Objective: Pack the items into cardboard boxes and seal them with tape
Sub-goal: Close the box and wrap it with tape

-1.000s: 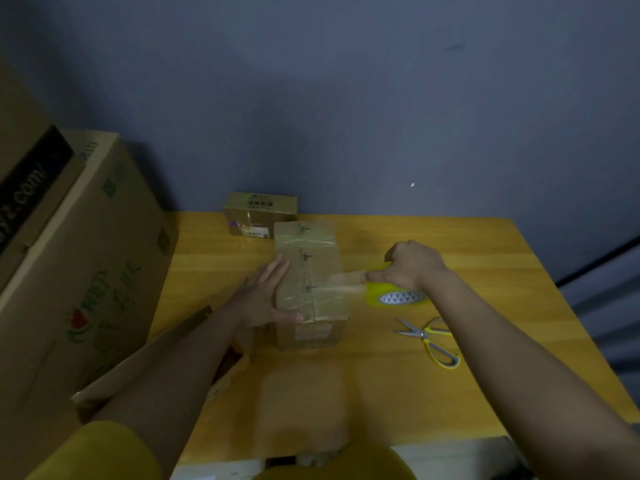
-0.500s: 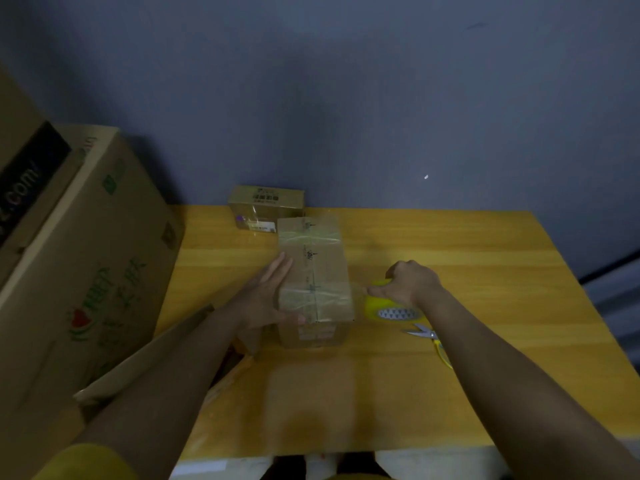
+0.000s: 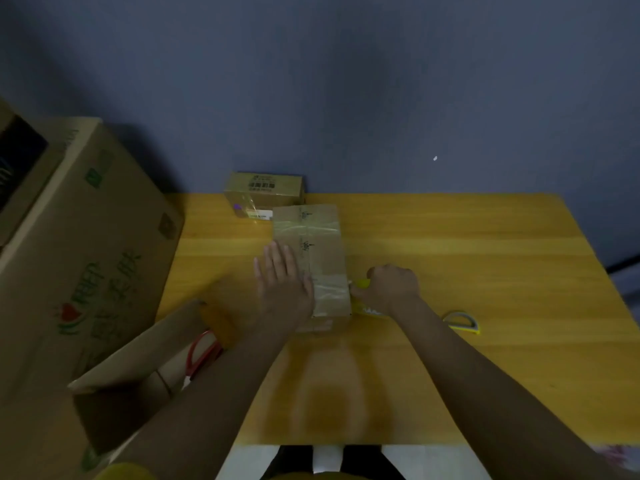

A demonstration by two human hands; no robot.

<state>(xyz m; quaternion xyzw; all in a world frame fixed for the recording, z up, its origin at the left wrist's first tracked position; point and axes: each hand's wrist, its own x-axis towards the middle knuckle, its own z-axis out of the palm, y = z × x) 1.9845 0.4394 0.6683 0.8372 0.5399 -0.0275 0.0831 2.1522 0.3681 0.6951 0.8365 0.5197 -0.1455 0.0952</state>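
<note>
A small closed cardboard box (image 3: 318, 247) lies lengthwise on the wooden table (image 3: 467, 258), with clear tape bands across its far end and near end. My left hand (image 3: 282, 282) lies flat on the box's left top edge, fingers straight. My right hand (image 3: 393, 287) grips a yellow tape roll (image 3: 360, 284) pressed against the box's right side near the front corner. The hand hides most of the roll.
A second small taped box (image 3: 265, 192) stands at the table's back edge against the wall. Yellow-handled scissors (image 3: 462, 322) lie right of my right forearm. A large printed carton (image 3: 79, 258) and an open carton (image 3: 138, 368) holding red-handled scissors (image 3: 202, 355) stand at the left.
My right hand has drawn the tape roll left and down, from off the box's right side to tight against it. My left hand has slid further onto the box top.
</note>
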